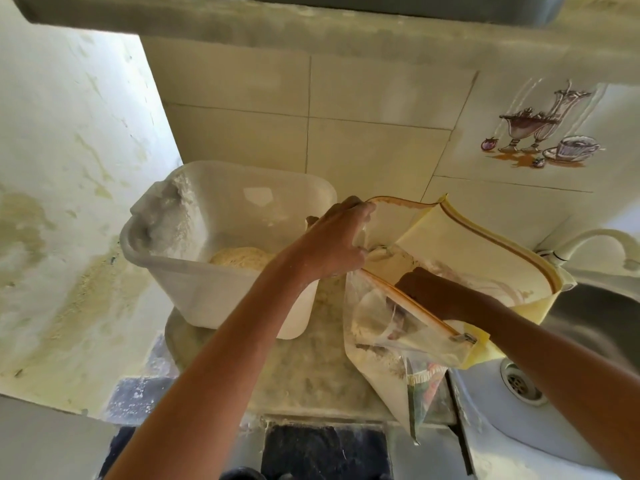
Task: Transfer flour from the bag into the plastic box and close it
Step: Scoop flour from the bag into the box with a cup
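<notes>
Nearest you, below the plastic box [221, 271], a flour-dusted stone counter [311, 368] runs out to a dark front edge. Your left hand [332, 240] sits just right of the box, fingers pinched closed on the near lip of the bag [415, 317], holding its mouth wide. Your right hand [426, 285] is plunged inside that bag, further right of the box; the plastic and shadow hide its fingers, so you cannot tell whether it is cupped or flat. The bag is limp clear film with a yellow, brown-striped zip rim and a small metal slider; its printed panel is too crumpled to read. It hangs touching the box's right wall. The box is a deep, translucent white tub with rounded corners and a moulded handle, its inner walls powdered, a mound of pale yellowish flour [242, 258] on its floor. Right of the box lies a steel sink [588, 341]; behind it, glossy cream tiles [346, 133], one painted with goblets and a teacup
</notes>
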`<action>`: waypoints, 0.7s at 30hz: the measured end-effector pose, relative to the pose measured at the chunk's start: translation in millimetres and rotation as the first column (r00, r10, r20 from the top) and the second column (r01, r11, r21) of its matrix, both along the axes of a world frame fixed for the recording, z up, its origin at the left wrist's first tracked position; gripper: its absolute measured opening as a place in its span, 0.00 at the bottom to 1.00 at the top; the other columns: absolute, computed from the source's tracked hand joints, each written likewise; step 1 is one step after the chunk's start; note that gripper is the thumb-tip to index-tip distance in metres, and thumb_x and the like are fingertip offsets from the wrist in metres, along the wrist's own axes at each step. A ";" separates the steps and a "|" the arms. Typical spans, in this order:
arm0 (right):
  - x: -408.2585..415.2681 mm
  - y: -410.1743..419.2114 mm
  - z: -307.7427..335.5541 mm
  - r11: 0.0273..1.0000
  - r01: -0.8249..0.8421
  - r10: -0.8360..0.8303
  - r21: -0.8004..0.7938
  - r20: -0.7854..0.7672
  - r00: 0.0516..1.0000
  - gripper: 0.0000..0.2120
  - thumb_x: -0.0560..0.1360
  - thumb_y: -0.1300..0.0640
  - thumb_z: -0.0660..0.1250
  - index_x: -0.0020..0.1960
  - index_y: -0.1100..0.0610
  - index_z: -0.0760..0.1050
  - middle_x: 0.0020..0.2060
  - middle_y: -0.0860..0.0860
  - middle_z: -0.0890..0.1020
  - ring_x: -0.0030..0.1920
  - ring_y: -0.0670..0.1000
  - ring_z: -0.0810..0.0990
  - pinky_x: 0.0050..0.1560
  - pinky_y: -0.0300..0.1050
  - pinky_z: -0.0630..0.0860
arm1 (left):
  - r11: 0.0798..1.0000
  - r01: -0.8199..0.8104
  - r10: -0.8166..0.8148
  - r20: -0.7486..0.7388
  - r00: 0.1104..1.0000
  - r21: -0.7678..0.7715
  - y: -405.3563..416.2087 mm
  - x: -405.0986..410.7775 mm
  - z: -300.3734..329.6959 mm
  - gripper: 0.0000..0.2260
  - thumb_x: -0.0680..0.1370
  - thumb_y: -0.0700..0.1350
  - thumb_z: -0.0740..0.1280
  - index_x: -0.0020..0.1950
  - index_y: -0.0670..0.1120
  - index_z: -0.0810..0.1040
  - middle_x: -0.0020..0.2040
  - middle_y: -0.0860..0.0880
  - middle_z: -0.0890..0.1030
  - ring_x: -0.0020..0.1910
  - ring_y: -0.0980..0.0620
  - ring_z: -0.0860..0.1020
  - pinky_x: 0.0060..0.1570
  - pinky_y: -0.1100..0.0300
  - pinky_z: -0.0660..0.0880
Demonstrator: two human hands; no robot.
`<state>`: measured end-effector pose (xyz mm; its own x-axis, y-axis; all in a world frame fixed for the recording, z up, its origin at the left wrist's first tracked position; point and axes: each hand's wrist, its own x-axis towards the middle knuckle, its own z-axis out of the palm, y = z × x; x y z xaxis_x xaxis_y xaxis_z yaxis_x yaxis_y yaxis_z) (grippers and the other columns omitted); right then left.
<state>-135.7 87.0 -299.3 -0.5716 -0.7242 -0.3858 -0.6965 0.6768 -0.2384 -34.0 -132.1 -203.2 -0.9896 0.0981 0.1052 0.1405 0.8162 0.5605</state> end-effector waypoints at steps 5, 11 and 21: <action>-2.2 -6.4 9.3 0.998 -0.056 0.057 -0.031 0.034 0.998 0.07 0.78 0.61 0.68 0.49 0.55 0.85 0.44 0.52 0.85 0.47 0.54 0.83 0.48 0.46 0.77 | 1.000 -0.016 0.016 0.005 1.000 0.012 -0.2 3.0 1.6 0.34 0.75 0.39 0.71 0.81 0.47 0.63 0.69 0.53 0.71 0.70 0.54 0.68 0.64 0.53 0.62; -11.7 4.0 25.6 0.983 -0.066 0.081 -0.169 0.089 0.993 0.08 0.75 0.63 0.74 0.52 0.55 0.87 0.45 0.47 0.87 0.46 0.43 0.83 0.52 0.37 0.78 | 0.996 -0.051 0.049 0.022 0.999 0.068 0.8 6.1 2.6 0.34 0.72 0.40 0.72 0.78 0.52 0.68 0.67 0.59 0.72 0.64 0.61 0.70 0.66 0.51 0.66; -23.8 18.2 59.4 0.934 -0.042 0.095 -0.355 0.133 0.986 0.06 0.72 0.61 0.77 0.45 0.51 0.86 0.44 0.46 0.87 0.46 0.38 0.82 0.50 0.32 0.77 | 0.971 -0.077 0.084 -0.024 0.996 0.225 0.4 4.2 2.7 0.25 0.72 0.39 0.76 0.66 0.57 0.80 0.62 0.59 0.74 0.58 0.61 0.77 0.49 0.53 0.82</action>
<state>-159.5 105.2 -239.9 -0.4725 -0.8635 -0.1766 -0.6777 0.4840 -0.5536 -29.8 -131.8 -200.5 -0.9889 -0.0115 0.1481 0.1009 0.6797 0.7265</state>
